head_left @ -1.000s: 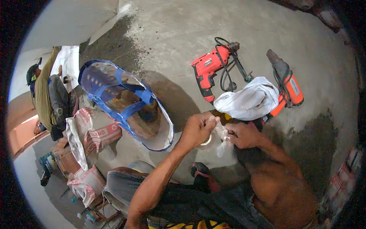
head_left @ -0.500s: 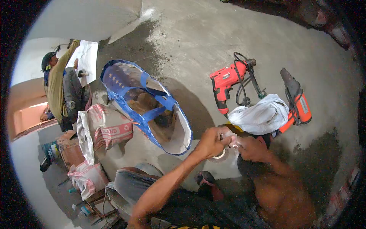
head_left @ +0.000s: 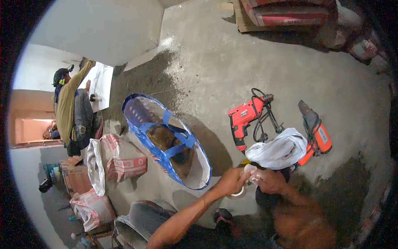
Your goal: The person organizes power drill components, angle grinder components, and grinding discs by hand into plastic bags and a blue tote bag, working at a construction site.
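Note:
Close together at lower center, my left hand (head_left: 233, 181) and my right hand (head_left: 270, 181) are both closed on a small piece of crumpled clear plastic (head_left: 252, 176). The left thumb and fingers pinch one side of it, the right fingers the other. Just under my left hand, partly hidden by it, shows a pale ring (head_left: 239, 192). Beyond the hands lies a bundled white cloth (head_left: 278, 149) on the floor. A red drill (head_left: 244, 118) with its black cord rests behind the cloth, and an orange heat gun (head_left: 319, 137) lies to its right.
A blue open bag (head_left: 150, 143) with things inside stands left of the drill. Cement sacks (head_left: 124, 159) and a cardboard box (head_left: 76, 176) are at the left. Another person (head_left: 68, 103) sits at the far left by a white board (head_left: 101, 83). More sacks (head_left: 290, 18) lie at upper right.
My view has tilted up, so the floor things sit lower and more of the upper-right sacks shows. Both hands stay together on the plastic. The other person's arm is raised higher.

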Tool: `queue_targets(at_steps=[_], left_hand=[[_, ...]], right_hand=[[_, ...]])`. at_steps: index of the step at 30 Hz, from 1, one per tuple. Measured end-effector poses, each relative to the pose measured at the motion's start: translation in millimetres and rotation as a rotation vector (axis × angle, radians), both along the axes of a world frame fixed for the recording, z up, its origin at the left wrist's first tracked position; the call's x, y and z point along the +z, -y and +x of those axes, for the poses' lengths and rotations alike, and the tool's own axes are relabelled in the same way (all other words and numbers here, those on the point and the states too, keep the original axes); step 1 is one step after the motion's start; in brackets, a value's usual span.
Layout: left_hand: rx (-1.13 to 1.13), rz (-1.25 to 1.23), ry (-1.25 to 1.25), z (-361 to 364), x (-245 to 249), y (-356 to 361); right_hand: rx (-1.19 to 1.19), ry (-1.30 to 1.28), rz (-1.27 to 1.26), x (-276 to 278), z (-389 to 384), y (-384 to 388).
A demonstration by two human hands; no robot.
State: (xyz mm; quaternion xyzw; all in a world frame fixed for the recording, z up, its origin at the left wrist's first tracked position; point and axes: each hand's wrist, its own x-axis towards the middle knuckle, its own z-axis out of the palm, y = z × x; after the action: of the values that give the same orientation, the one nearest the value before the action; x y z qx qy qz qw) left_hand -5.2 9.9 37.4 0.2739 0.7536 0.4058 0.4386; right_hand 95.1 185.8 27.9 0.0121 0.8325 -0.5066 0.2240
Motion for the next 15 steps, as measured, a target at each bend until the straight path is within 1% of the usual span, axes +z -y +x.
queue_targets(at_steps=[1,2,5,7,8,9,10,11,12,13,14,15], left_hand=[[-0.008,-0.022,-0.007,-1.3,4.7,-1.7],[-0.017,-0.046,-0.011,-2.2,7.2,-2.4],[0.028,0.017,-0.096,-0.5,3.8,-1.1],[-0.034,-0.080,-0.210,0.7,-2.9,0.7],[-0.062,-0.132,-0.265,0.6,-4.3,2.4],[-0.138,-0.086,-0.396,3.0,-5.1,7.3],[-0.171,-0.133,-0.354,1.8,-4.9,6.5],[-0.201,-0.182,-0.311,-0.1,-5.5,6.4],[-0.187,-0.193,-0.263,-0.7,-9.2,8.6],[-0.172,-0.204,-0.216,-0.9,-13.5,11.3],[-0.111,-0.178,-0.168,0.7,-26.4,15.9],[-0.049,-0.147,-0.130,5.0,-45.2,23.2]], right_hand=[[-0.019,0.088,0.014,14.0,-6.6,0.2],[-0.012,0.078,0.002,12.7,-7.3,-0.3],[-0.008,0.062,-0.026,-3.7,-3.0,2.4],[-0.014,0.056,-0.036,-15.5,1.6,6.5],[0.014,0.061,0.009,-17.6,1.7,7.9],[0.046,0.073,0.049,-19.7,2.4,9.6],[0.083,0.082,0.088,-21.6,1.3,10.0],[0.065,0.092,0.057,-26.9,1.6,11.9],[0.064,0.117,0.121,-28.7,0.4,17.1],[0.152,0.015,0.123,-38.3,2.1,16.0],[0.240,-0.089,0.119,-54.6,10.3,14.4],[0.201,-0.386,0.223,-68.1,12.0,15.5]])
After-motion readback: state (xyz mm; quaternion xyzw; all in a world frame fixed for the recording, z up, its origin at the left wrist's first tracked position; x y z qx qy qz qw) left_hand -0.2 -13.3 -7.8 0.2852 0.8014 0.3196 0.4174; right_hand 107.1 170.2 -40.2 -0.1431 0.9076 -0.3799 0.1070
